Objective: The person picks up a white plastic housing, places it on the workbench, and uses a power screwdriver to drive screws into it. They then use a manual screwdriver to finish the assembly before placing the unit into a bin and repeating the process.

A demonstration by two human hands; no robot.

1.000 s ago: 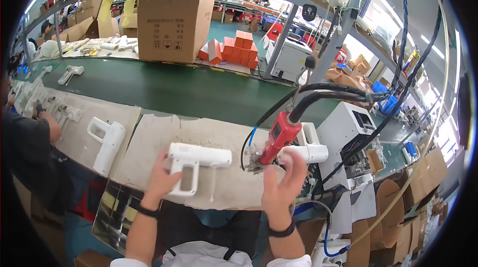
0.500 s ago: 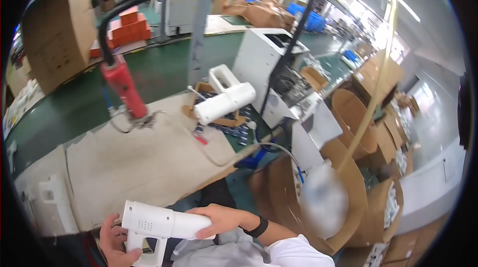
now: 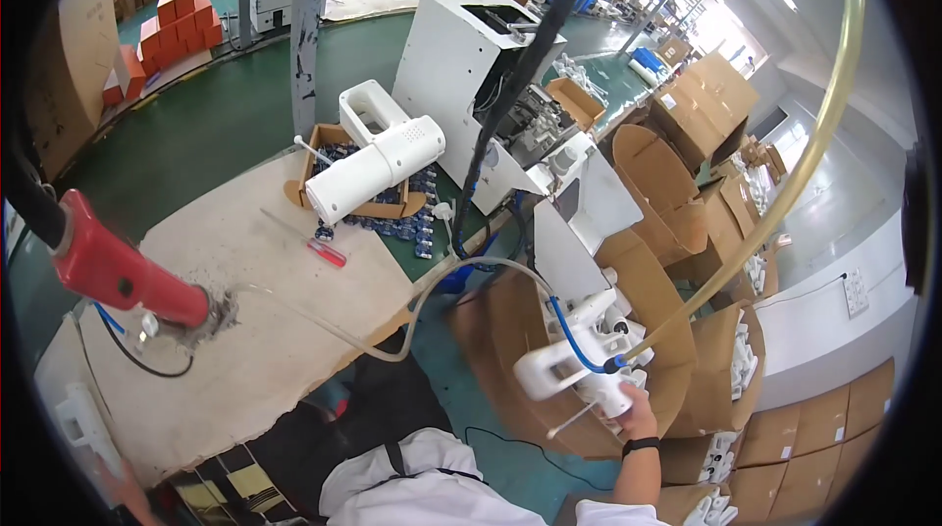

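Note:
My right hand [image 3: 636,415] is over the large open carton at the right, its fingers round the end of a white gun-shaped plastic housing [image 3: 546,371] with a loop handle. A thin white rod sticks out beside that end. More white housings lie under it in the carton [image 3: 510,369]. At the lower left, my left hand [image 3: 128,497] is smeared and partly cut off, close to another white housing [image 3: 82,420] on the table; its fingers cannot be made out. A third white housing [image 3: 378,168] rests across a small cardboard box [image 3: 334,141] of dark parts.
A red-handled tool [image 3: 132,266] on a black hose stands over the worktable [image 3: 235,222]. Near it lies a red screwdriver [image 3: 327,252]. A clear hose [image 3: 392,354] and a yellowish tube [image 3: 765,232] cross the space toward the carton. Behind stands a white machine [image 3: 442,84].
The housing held between both hands has left the front of my body. My right hand has moved right to the carton, my left toward the table's left end. The view has shifted.

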